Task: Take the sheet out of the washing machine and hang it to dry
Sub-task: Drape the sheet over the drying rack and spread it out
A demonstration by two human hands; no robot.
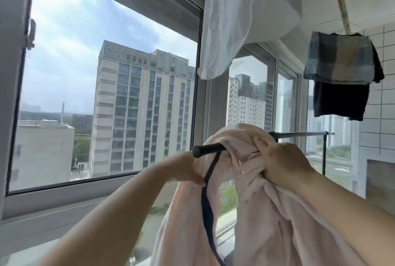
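The pink sheet (256,201) lies bunched over the near end of the black rod (208,150), both falls hanging toward the person. The right hand (282,163) grips a twisted wad at the rod; the left hand (192,169) pinches the fold with the dark edging just below. Best next: slide the bunch along the rod, untwist it, then spread it flat with even drops.

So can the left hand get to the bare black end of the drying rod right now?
Probably yes. The left hand grips the pink sheet just below the rod's bare end, with nothing between them; it would have to release the sheet first.
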